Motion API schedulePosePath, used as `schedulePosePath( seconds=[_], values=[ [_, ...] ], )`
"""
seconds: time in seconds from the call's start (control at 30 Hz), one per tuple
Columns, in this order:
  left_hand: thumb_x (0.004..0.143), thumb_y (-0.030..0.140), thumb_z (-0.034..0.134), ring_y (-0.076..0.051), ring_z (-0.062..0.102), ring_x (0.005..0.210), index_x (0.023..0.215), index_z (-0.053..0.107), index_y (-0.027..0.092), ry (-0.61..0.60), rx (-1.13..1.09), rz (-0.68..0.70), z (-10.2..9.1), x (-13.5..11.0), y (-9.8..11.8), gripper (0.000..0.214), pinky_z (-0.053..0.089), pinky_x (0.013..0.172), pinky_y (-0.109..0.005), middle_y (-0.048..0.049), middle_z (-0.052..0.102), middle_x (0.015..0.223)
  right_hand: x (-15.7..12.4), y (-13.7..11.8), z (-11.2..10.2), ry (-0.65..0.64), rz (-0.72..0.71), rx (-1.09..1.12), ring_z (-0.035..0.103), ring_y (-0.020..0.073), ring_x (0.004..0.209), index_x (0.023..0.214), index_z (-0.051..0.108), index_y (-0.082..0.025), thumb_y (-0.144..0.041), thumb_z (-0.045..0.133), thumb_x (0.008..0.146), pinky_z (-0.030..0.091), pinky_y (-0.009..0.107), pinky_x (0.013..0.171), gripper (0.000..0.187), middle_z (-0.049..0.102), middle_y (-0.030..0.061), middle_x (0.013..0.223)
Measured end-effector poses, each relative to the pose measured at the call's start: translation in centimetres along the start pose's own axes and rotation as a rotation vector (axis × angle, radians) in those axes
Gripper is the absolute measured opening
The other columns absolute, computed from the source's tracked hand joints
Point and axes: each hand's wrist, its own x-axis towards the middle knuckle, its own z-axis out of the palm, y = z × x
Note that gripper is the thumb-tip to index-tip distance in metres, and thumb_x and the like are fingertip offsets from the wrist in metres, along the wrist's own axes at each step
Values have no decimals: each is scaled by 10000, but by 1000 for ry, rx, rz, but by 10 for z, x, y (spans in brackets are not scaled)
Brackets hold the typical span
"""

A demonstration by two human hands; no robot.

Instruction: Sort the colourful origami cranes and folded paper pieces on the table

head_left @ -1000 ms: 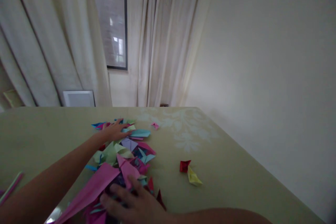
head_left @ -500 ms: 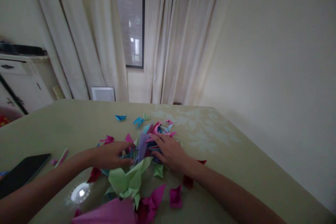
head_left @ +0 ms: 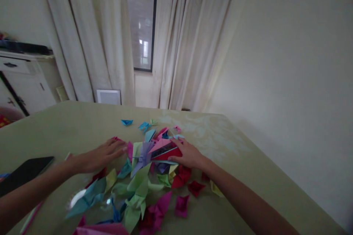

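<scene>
Folded paper in many colours forms a loose pile [head_left: 164, 180] on the table [head_left: 234, 154], spread in front of the person. The right hand [head_left: 189, 154] enters from the right, palm down with fingers bent; its thumb and fingers stand on either side of the right end of a red piece [head_left: 169, 154], which lies against a pink piece [head_left: 160, 144]. Whether they pinch the red piece or only rest against it cannot be told. This position probably steadies the stacked pieces, since smooth paper slides readily. The left hand [head_left: 106, 155] is spread, palm down, at the left edge of the pile, with no object visible in its grasp; extended fingers likely limit crushing of the folds. A purple piece [head_left: 143, 156] lies between the hands. Nearer the person, a green piece [head_left: 138, 194], a teal piece [head_left: 91, 195] and a magenta box [head_left: 182, 205] lie scattered. A blue boat [head_left: 127, 122] sits at the far side, apart from the pile. A black tablet [head_left: 30, 169] lies at the left, probably placed there to keep it out from under the paper; a thin stick [head_left: 31, 218] lies nearer, partly hidden.
</scene>
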Motion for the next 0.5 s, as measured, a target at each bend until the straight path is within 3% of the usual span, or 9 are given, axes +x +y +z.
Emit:
schedulePosePath(
  seconds=[0.1,0.17,0.23,0.3,0.4,0.5],
  values=[
    [1054,541,310,-315,428,1506,1573,455,331,-31,-190,-18,4,-17,46,578,411,1196,-462,-53,480,1632,21,-18,7,41,-38,-40,576,356,1319,1573,455,-266,-652,661,916,467,483,1094,789,547,175,1491],
    [1005,642,419,-349,437,1500,1617,376,305,-28,-278,-129,3,-24,81,700,436,1182,-478,-85,443,1652,38,-33,11,55,-75,-78,614,347,1262,1540,494,-267,-618,651,936,505,467,1038,717,595,166,1427],
    [908,687,588,-364,437,1498,1674,201,253,-24,-335,-122,5,-26,111,962,441,1183,-473,-139,351,1694,53,-48,14,50,-120,-102,639,342,1228,1521,513,-256,-554,628,972,524,459,1001,635,626,167,1392],
    [871,658,660,-361,445,1493,1678,145,238,12,-336,-99,8,-24,131,1045,439,1184,-468,-157,329,1701,61,-59,13,29,-218,-61,649,324,1231,1519,510,-241,-456,614,1002,520,438,1007,569,640,160,1402],
    [940,588,603,-339,514,1437,1615,314,251,94,-273,-37,7,-13,144,808,455,1157,-450,-146,458,1627,61,-62,2,2,-406,103,657,274,1238,1516,508,-243,-370,601,1023,505,386,1029,518,673,107,1400],
    [998,584,508,-313,630,1273,1456,515,261,204,-232,12,-11,8,147,560,500,1064,-420,-122,647,1419,45,-52,-18,111,-379,184,697,242,1144,1467,560,-223,-310,512,1060,516,375,1005,419,734,87,1280]
  ],
)
